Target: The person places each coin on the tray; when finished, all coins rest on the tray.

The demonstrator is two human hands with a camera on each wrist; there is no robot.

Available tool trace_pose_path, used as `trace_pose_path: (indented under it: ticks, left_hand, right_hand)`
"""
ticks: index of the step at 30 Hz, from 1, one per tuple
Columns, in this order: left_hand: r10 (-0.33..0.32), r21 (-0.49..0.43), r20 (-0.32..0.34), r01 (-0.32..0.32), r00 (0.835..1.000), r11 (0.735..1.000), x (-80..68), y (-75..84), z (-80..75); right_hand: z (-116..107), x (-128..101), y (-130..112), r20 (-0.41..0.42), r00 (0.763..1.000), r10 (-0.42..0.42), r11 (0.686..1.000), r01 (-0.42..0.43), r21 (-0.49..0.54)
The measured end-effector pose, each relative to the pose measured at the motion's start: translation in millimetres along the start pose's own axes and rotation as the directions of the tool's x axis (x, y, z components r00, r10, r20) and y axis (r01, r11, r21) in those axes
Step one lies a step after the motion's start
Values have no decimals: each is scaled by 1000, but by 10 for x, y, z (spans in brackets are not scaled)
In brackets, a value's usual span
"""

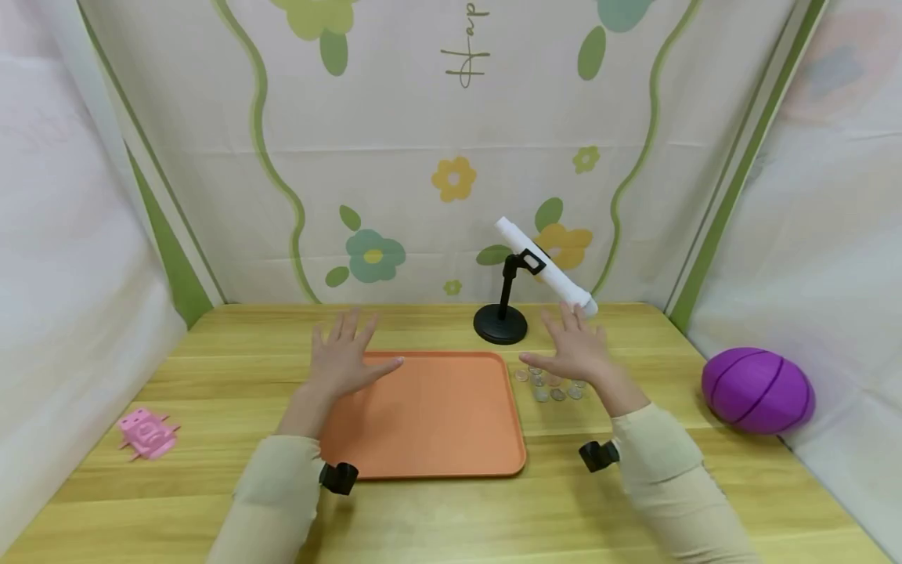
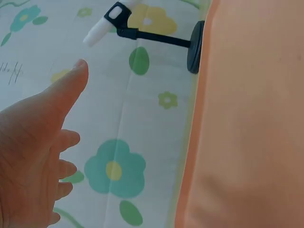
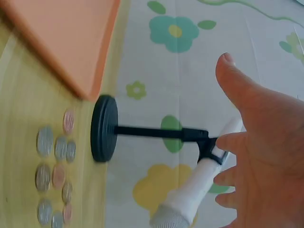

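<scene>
- While both hands hover over the wooden tabletop (image 1: 437,517), the left hand (image 1: 343,362) is in the centre-left of the head view with straight, spread fingers; its grip is open and holds nothing, and it is above the upper left corner of the orange tray (image 1: 437,423).
- The right hand (image 1: 574,350), centre-right of the frame, is also flat with spread fingers, holding nothing, just above a group of coins (image 1: 550,385).
- The coins lie on the bare wood just beside the right edge of the tray, and near the round black base of a stand (image 1: 501,323).
- The tray is a smooth, flat rectangle with rounded corners and a low rim; its surface is bare.
- The stand carries a white cylinder (image 1: 544,266) that is tilted, with the lower end toward the right hand.
- At the right edge of the tabletop there is a purple ball (image 1: 757,389), egg-shaped with dark grooves; at the lower left lies a small pink toy (image 1: 146,432).
- Flowered cloth walls close the tabletop at the back and both sides.
</scene>
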State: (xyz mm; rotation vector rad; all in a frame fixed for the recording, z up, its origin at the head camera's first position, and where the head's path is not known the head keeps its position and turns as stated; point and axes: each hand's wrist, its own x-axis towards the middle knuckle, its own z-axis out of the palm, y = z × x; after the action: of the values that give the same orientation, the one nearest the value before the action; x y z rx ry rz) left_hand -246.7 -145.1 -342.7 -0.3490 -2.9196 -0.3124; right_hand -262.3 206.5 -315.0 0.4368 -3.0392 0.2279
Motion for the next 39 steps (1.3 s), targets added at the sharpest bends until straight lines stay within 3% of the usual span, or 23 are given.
trace_pose_path:
  ticks: [4,8,12,15,19,24,28,31,35,37,39]
  left_hand:
    - [-31,-40,-5,30,1000,999,-69,-179,-21]
    - [-58,-128,-13,56,998,990,-182,-402,-23]
    - [-81,-238,-11,76,997,968,-302,-617,8]
    - [-93,-320,-2,88,996,943,-383,-753,51]
    - [-96,-442,48,107,994,891,-476,-882,129]
    - [-106,-571,130,162,986,805,-562,-975,254]
    - [-109,-641,154,183,982,745,-592,-1032,356]
    - [-98,-680,133,163,986,715,-597,-1084,437]
    - [-90,-692,108,140,990,708,-602,-1134,518]
    - [-93,-673,97,134,991,727,-607,-1145,540]
    - [-96,-645,89,131,991,753,-614,-1150,550]
  right_hand:
    - [-7,-36,222,-14,1000,-1,1000,1,28]
    - [53,-73,432,-37,998,-56,987,60,147]
    - [167,-105,630,-79,992,-99,929,121,350]
    - [253,-129,756,-56,997,-49,865,70,498]
    - [352,-166,889,-19,998,55,794,-32,607]
    - [506,-209,1041,-32,993,111,709,-57,703]
    - [669,-237,1149,-33,990,138,686,-71,725]
    - [781,-256,1197,-31,986,166,672,-90,735]
    - [925,-264,1245,-23,981,194,601,-101,793]
    - [991,-259,1262,-22,977,214,568,-106,816]
    - [1049,-251,1269,-29,973,229,556,-106,824]
